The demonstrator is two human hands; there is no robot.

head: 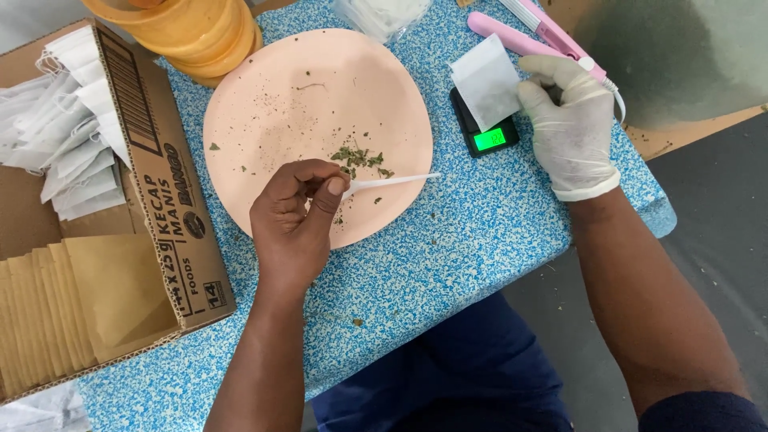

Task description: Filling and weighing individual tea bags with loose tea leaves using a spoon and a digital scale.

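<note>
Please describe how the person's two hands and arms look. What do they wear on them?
The right hand wears a thin white disposable glove that ends in a rolled cuff at the wrist. The left hand wears no glove. Both forearms are uncovered. At the lower right corner, a dark blue sleeve edge shows on the right arm. No watch, ring or band is visible.

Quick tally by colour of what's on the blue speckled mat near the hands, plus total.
Peach: 1, the plate
White: 2, the spoon in the left hand; the sachet held by the gloved right hand
Black: 1, the pocket scale
Pink: 1, the sealer
Total: 5
</note>
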